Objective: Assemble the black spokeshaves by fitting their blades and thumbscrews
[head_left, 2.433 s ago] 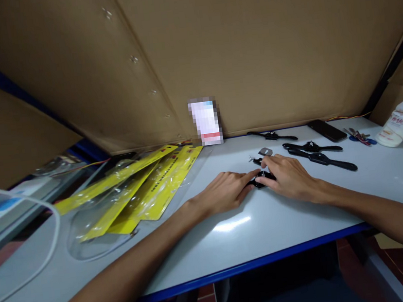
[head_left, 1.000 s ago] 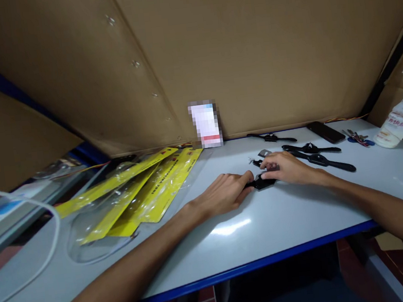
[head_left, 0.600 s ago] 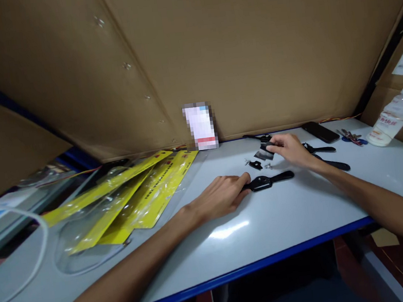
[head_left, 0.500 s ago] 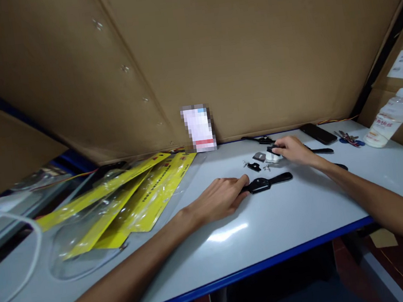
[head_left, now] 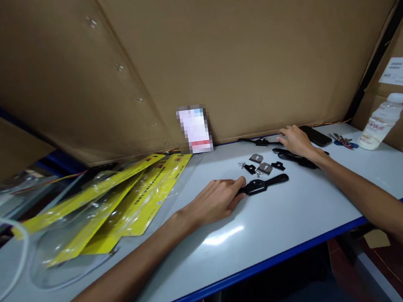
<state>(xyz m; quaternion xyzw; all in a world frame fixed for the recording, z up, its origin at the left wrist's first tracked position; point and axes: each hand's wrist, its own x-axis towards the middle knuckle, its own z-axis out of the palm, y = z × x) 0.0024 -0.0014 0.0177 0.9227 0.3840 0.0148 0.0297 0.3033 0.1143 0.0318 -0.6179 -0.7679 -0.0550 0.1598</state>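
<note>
My left hand (head_left: pixel 219 199) is closed around the left handle of a black spokeshave (head_left: pixel 257 186), which lies flat on the table; its right handle and slotted middle show. Further back, my right hand (head_left: pixel 297 141) has thumb and fingers apart at the right end of another spokeshave (head_left: pixel 261 141). Under its wrist lie more black spokeshaves (head_left: pixel 298 158), partly overlapping. Between the hands are two grey slotted blades, a rear blade (head_left: pixel 256 158) and a front blade (head_left: pixel 264 168). Beside them lie two small black caps, one left (head_left: pixel 250 169) and one right (head_left: pixel 278 165), and small silver screws (head_left: pixel 242 165).
Yellow packaging cards (head_left: pixel 148 196) in clear plastic spread over the left, near a white cable (head_left: pixel 25 251). A blurred upright screen (head_left: pixel 196 129) leans on the cardboard wall (head_left: pixel 230 59). A dark phone (head_left: pixel 316 136), keys (head_left: pixel 343 140) and a plastic bottle (head_left: pixel 382 124) stand right.
My right hand has let go of a small black cap, now on the table beside the blades, and has moved back and right. My left hand keeps its hold on the spokeshave.
</note>
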